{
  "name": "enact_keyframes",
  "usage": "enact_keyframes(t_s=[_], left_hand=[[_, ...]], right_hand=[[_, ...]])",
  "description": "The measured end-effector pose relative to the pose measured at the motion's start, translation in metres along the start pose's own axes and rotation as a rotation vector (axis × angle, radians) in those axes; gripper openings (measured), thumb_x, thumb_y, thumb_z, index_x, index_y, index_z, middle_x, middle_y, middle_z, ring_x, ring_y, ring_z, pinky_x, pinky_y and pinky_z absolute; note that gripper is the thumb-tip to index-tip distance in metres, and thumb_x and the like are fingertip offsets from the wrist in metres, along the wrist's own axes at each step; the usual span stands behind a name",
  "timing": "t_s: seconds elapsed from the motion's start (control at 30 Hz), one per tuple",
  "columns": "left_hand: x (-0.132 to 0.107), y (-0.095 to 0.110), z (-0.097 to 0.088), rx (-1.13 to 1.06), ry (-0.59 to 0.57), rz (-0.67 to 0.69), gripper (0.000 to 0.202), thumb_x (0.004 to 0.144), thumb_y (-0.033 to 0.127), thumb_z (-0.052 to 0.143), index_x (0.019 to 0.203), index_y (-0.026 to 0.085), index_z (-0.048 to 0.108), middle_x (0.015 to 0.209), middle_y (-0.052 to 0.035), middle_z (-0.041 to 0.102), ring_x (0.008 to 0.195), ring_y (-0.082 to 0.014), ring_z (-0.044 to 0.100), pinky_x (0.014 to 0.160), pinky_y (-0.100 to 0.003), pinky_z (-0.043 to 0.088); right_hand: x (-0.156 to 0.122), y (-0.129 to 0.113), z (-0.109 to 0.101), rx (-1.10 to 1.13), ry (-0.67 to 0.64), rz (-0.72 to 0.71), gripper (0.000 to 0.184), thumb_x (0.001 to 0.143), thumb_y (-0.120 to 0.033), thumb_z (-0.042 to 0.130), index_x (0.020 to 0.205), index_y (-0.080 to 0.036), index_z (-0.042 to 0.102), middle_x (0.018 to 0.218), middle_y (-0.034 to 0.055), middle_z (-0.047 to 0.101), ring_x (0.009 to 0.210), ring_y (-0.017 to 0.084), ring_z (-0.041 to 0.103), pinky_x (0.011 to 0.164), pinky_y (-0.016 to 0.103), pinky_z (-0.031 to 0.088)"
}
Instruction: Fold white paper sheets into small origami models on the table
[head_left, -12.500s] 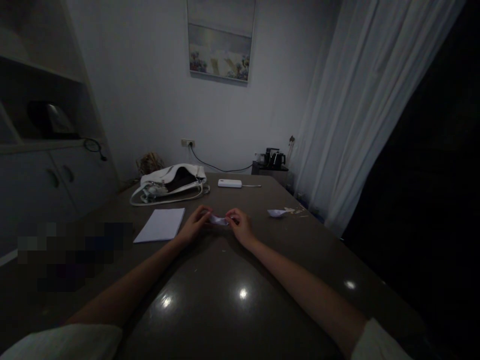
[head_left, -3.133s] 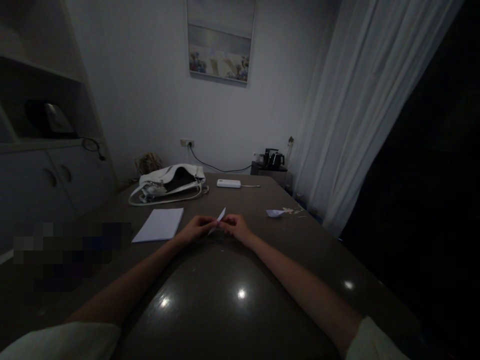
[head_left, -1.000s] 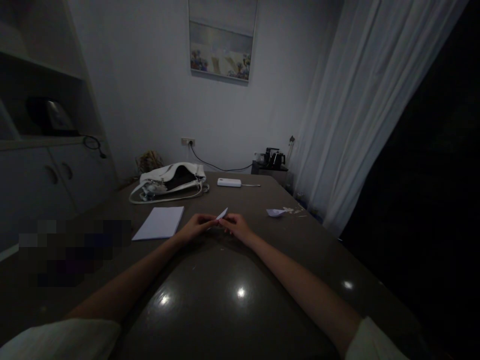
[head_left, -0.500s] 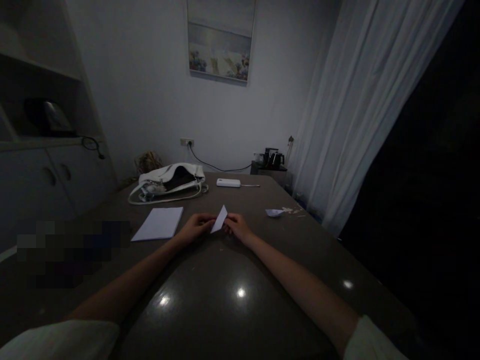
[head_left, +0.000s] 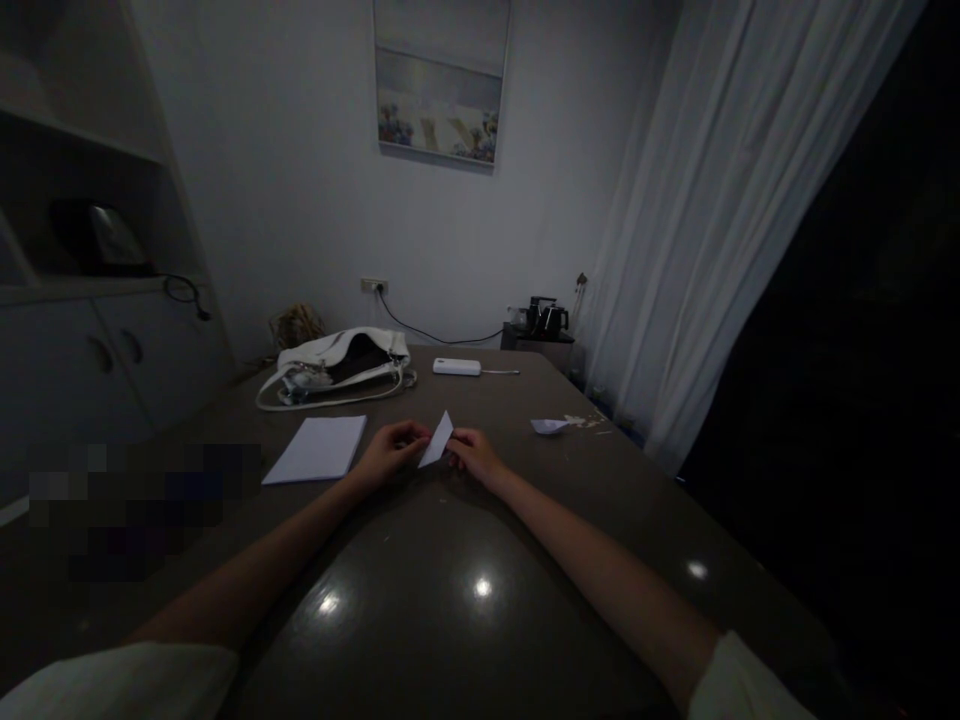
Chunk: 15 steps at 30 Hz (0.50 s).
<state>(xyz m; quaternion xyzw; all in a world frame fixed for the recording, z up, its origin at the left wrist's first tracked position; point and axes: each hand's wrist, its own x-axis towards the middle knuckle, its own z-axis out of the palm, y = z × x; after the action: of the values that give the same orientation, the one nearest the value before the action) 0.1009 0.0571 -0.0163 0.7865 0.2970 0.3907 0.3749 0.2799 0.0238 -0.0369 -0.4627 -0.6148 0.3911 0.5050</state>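
A small piece of folded white paper point(head_left: 436, 441) is held up above the dark table, tilted, with a pointed top corner. My left hand point(head_left: 390, 451) pinches its left side between thumb and fingers. On the other side, my right hand point(head_left: 474, 456) grips the right edge, its fingers curled partly behind the sheet. Left of my hands lies a stack of white paper point(head_left: 319, 449). Another small folded paper point(head_left: 549, 427) rests on the table to the right.
A white handbag point(head_left: 341, 362) with a strap lies at the back left of the table point(head_left: 420, 600). Behind my hands is a white power bank point(head_left: 457, 367) with a short cable. Pale scraps point(head_left: 586, 421) lie near the right edge, beside a curtain point(head_left: 675, 250).
The fingers of my left hand have lifted and bent slightly. The held paper has shifted a touch to the left; my right hand stays almost in place.
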Motion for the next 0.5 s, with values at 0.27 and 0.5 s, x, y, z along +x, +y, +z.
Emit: enact_keyframes(t_s=[0.27,0.5], left_hand=[[-0.0012,0.0024,0.0014,-0.024,-0.026,-0.010,0.032,0.072,0.042,0.061,0.085,0.013,0.062,0.075,-0.0036,0.064,0.068,-0.0181,0.060,0.059,-0.026,0.046],[0.0003,-0.0026,0.0001,-0.025,0.004,0.009,0.034,0.072,0.043,0.062,0.087,0.013,0.063,0.076,-0.0036,0.064,0.069,-0.0179,0.058,0.058,-0.025,0.046]], right_hand=[[0.0007,0.0002,-0.0006,-0.013,-0.046,-0.020,0.016,0.078,-0.025,0.052,0.073,-0.013,0.062,0.057,-0.0035,0.053,0.043,0.006,0.046,0.037,0.015,0.031],[0.0003,0.0002,-0.0010,-0.012,-0.063,-0.012,0.019,0.079,-0.029,0.052,0.077,-0.013,0.061,0.063,-0.0020,0.057,0.042,0.006,0.045,0.038,0.016,0.031]])
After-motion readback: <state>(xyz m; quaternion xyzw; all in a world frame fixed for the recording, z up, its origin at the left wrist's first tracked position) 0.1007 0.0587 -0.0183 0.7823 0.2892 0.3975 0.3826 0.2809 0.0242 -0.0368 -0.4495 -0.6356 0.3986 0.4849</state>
